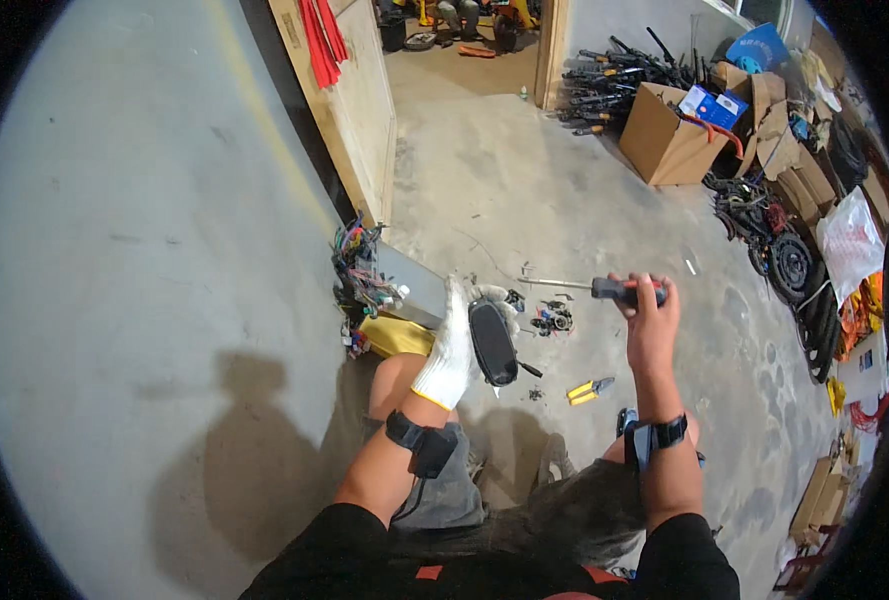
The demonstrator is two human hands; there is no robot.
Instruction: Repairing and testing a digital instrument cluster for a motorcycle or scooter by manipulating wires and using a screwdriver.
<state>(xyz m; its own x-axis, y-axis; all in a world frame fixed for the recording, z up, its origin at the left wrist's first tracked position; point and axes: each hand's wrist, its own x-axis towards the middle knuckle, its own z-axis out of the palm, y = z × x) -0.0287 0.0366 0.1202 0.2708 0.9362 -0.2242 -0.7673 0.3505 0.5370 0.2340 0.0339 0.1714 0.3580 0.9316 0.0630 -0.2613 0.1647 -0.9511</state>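
My left hand (448, 345), in a white knitted glove, grips a black oval housing (493, 346) with a dark flat face and a short stub at its lower right. In my bare right hand (652, 320) is a screwdriver (609, 289) with a black-and-red handle. Its long metal shaft points left, and the tip is above and to the right of the housing, apart from it. On the floor between the hands lies a small cluster of parts with wires (554, 318). Nearer to me are wire strippers (590, 391) with yellow handles.
Bundled coloured wires (360, 262) sit by the left wall, above a yellow object (398, 337). An open door (364, 130) stands ahead, with a person's legs (457, 18) beyond it. To the right are a cardboard box (664, 145), black rods (619, 75) and wheels (790, 262).
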